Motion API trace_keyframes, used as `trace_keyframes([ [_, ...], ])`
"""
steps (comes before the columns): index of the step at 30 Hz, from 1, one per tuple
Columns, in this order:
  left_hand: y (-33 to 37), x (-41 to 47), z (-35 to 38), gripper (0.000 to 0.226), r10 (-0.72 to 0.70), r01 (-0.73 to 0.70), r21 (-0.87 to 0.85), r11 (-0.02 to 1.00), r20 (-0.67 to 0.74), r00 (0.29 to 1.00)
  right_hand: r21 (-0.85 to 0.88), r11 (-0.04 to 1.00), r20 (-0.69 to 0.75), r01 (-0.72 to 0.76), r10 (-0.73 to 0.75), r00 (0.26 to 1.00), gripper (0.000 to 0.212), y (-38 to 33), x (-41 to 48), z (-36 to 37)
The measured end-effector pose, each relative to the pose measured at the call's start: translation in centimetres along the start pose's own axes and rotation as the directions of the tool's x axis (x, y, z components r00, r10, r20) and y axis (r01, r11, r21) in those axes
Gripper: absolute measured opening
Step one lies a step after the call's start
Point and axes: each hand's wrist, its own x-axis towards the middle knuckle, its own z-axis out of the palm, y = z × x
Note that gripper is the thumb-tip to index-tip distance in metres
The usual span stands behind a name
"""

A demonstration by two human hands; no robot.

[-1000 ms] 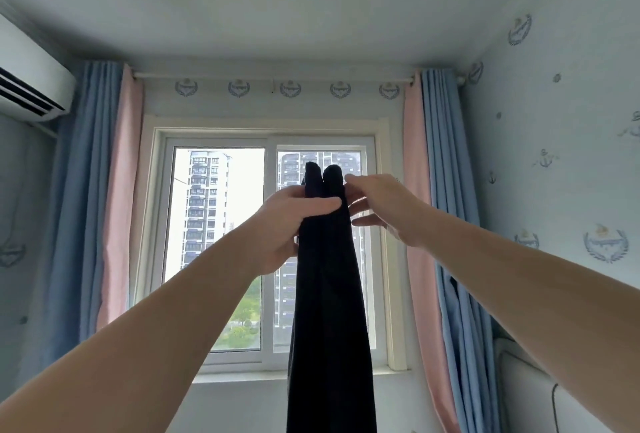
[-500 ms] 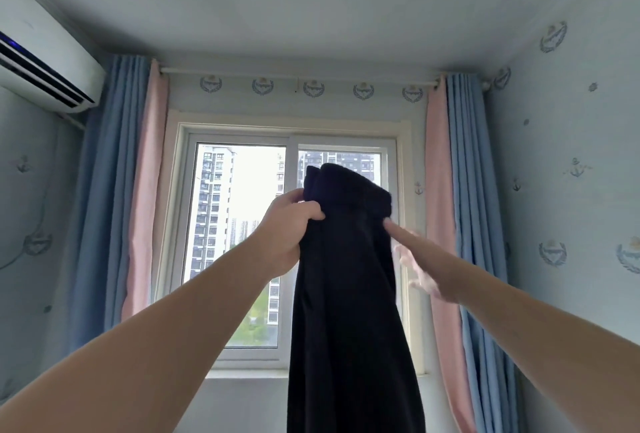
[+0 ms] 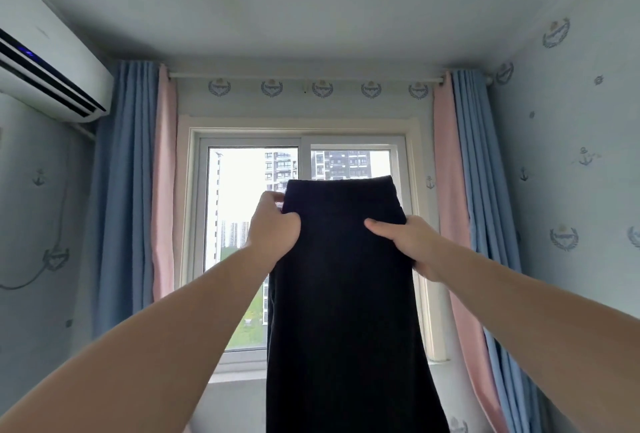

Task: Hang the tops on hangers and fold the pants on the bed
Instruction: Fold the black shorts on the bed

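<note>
Now the right hand [image 3: 408, 242], open half a second ago, is gripping the dark pants [image 3: 343, 294] again; the left hand [image 3: 273, 228] is pinching the opposite edge. Pants are spreading flat between the hands and hanging below them, probably squaring up for folding.

Bare left hand [image 3: 273, 226], bare right hand [image 3: 414, 245] — long, slender forearms, uncovered along their whole visible length
</note>
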Motion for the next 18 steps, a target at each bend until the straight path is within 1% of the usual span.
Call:
trace_keyframes([
  [3,0.5,-0.3,-2.4,0.044,0.087,-0.076,0.116,0.99,-0.086,0.993,-0.044,0.999,-0.022,0.021,-0.022,1.0,0.03,-2.1,-0.7,2.7],
  [5,1.1,-1.0,-4.0,0.046,0.131,-0.115,0.139,0.984,-0.114,0.985,-0.051,0.998,-0.018,0.033,-0.034,0.999,0.025,-3.6,-1.6,4.2],
  [11,4.3,-4.4,-9.1,0.048,0.206,-0.18,0.19,0.965,-0.125,0.97,-0.053,0.997,-0.016,0.052,-0.053,0.998,0.029,-8.0,-6.1,6.8],
  [14,6.7,-6.9,-11.2,0.045,0.242,-0.214,0.214,0.953,-0.118,0.963,-0.05,0.996,-0.007,0.077,-0.078,0.997,0.028,-10.2,-9.6,7.0],
  [18,10.0,-11.6,-13.7,0.039,0.259,-0.229,0.215,0.949,-0.12,0.958,-0.048,0.993,0.001,0.105,-0.105,0.995,0.021,-12.9,-15.2,6.4],
])
